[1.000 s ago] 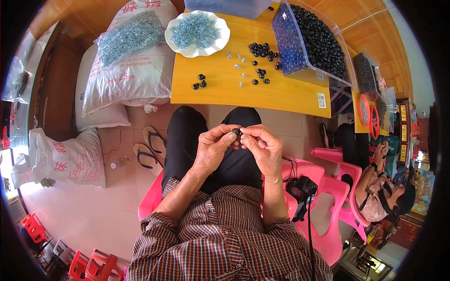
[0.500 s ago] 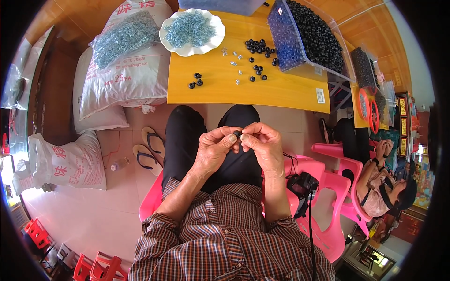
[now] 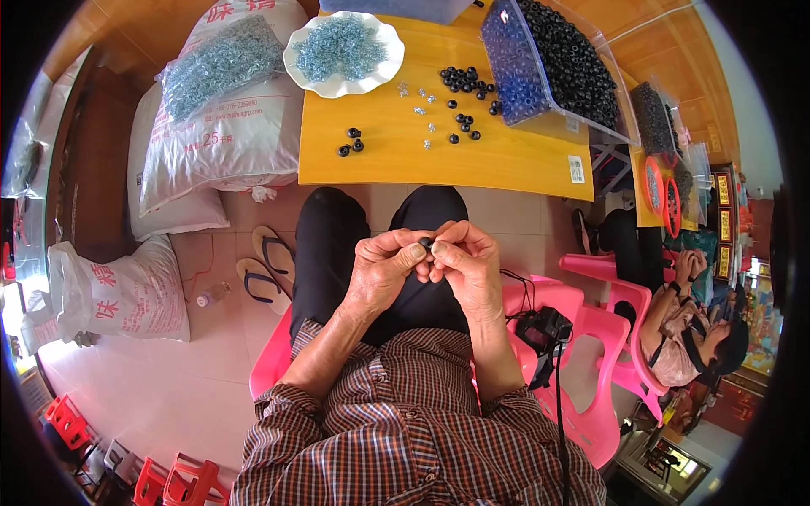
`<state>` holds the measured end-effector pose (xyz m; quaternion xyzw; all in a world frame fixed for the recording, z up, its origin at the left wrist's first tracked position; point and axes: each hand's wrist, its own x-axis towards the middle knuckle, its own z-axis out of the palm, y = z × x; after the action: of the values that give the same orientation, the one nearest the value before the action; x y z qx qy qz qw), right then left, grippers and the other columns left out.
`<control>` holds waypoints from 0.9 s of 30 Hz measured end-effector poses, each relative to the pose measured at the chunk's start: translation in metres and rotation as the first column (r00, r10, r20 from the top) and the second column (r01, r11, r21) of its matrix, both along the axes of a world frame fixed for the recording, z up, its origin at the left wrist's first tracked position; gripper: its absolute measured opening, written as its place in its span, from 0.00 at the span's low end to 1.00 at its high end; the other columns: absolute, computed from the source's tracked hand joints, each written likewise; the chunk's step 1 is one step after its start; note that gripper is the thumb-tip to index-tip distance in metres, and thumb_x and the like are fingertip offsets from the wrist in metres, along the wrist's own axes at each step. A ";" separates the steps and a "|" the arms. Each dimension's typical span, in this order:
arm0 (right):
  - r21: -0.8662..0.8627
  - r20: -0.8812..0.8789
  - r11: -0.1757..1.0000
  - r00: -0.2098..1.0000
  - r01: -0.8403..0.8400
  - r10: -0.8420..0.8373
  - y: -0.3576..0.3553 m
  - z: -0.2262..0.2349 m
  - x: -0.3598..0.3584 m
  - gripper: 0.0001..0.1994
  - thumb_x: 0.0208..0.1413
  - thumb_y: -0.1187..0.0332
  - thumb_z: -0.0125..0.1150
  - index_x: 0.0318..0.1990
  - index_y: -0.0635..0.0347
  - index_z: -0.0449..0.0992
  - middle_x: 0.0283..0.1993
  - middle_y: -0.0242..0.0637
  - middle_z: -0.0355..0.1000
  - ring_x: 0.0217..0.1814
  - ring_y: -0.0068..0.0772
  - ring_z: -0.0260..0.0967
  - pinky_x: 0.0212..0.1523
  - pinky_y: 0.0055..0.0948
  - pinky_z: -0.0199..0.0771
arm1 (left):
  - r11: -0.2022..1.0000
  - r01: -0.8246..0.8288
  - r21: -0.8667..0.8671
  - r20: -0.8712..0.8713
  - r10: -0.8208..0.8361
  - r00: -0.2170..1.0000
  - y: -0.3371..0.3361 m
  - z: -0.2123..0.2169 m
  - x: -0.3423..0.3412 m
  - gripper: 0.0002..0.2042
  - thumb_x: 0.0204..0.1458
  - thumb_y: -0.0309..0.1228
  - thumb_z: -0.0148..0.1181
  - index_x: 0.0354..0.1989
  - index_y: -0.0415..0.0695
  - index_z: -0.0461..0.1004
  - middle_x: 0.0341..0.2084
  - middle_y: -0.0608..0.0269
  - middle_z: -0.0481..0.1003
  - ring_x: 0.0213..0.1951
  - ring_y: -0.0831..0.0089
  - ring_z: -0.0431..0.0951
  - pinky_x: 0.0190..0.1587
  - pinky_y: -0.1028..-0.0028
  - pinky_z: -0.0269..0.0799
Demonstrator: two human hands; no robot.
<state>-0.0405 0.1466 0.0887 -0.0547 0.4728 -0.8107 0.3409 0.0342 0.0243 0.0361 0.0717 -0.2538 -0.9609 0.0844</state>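
"When you look between the two hands, what do you see?"

"A small black bead (image 3: 426,243). It's up above the lap, in front of the dark trousers (image 3: 333,244)."

"How does the left hand (image 3: 380,268) hold it?"

"With its thumb and pointing finger pinched on it."

"And the right hand (image 3: 467,260)?"

"Its thumb and pointing finger are at the bead's other side. I can't tell if they squeeze the bead or some tiny thing next to it."

"What's on the yellow table (image 3: 363,166) in front?"

"Three black beads (image 3: 357,145) sit close together near the left. Some shiny clear bits (image 3: 419,110) lie in the middle, and a bunch of black beads (image 3: 460,81) is right beside them."

"Anything bigger?"

"Yes! A see-through tub (image 3: 525,93) full of black beads is on the right. A white wavy plate (image 3: 390,72) with a pile of pale blue bits (image 3: 342,49) is at the left."

"What about around the table?"

"Big white sacks (image 3: 228,164) are on the left, and two sandals (image 3: 252,271) lie on the floor (image 3: 202,379). On the right there's a pink chair (image 3: 582,422), and another person (image 3: 673,333) sits farther off."
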 end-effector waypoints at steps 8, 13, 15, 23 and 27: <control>-0.019 0.024 0.999 0.999 0.047 -0.046 -0.004 -0.006 0.003 0.02 0.51 0.80 0.60 0.28 0.68 0.73 0.27 0.40 0.70 0.22 0.32 0.71 0.21 0.26 0.74 | 0.999 -0.023 -0.022 0.032 0.024 0.999 0.001 0.005 0.001 0.09 0.55 0.19 0.55 0.43 0.34 0.77 0.27 0.58 0.77 0.25 0.74 0.75 0.29 0.77 0.74; -0.016 0.035 1.000 0.999 0.013 -0.012 0.001 -0.012 -0.002 0.02 0.50 0.81 0.59 0.28 0.68 0.73 0.27 0.40 0.70 0.22 0.32 0.71 0.22 0.26 0.74 | 0.988 -0.051 -0.149 0.071 0.062 0.995 0.004 0.007 0.001 0.08 0.55 0.19 0.55 0.41 0.34 0.77 0.27 0.57 0.77 0.24 0.73 0.75 0.29 0.76 0.74; -0.019 0.039 1.000 0.999 -0.006 0.006 0.004 -0.011 -0.003 0.02 0.50 0.81 0.59 0.28 0.68 0.73 0.27 0.40 0.71 0.22 0.32 0.71 0.22 0.26 0.75 | 0.999 -0.006 -0.042 0.067 0.009 0.998 0.005 0.009 -0.001 0.07 0.56 0.20 0.54 0.40 0.33 0.76 0.28 0.57 0.77 0.25 0.73 0.75 0.30 0.76 0.73; 0.054 -0.028 0.999 1.000 -0.005 0.006 0.002 -0.006 -0.002 0.04 0.55 0.76 0.60 0.34 0.67 0.72 0.29 0.40 0.73 0.26 0.30 0.73 0.25 0.23 0.76 | 0.993 0.035 0.108 0.025 -0.038 0.999 0.006 -0.003 -0.004 0.10 0.58 0.23 0.53 0.45 0.34 0.75 0.31 0.57 0.77 0.29 0.74 0.75 0.33 0.76 0.74; 0.019 0.044 0.999 0.998 0.032 -0.033 0.002 -0.006 0.000 0.06 0.55 0.74 0.61 0.35 0.67 0.72 0.29 0.40 0.73 0.27 0.30 0.73 0.27 0.23 0.77 | 0.995 0.028 0.094 0.057 -0.034 0.998 0.007 -0.001 -0.006 0.10 0.58 0.24 0.53 0.46 0.34 0.75 0.31 0.58 0.77 0.29 0.75 0.74 0.33 0.77 0.73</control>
<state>-0.0407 0.1486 0.0831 -0.0260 0.4733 -0.8130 0.3383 0.0280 0.0317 0.0350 0.0995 -0.2124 -0.9703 0.0587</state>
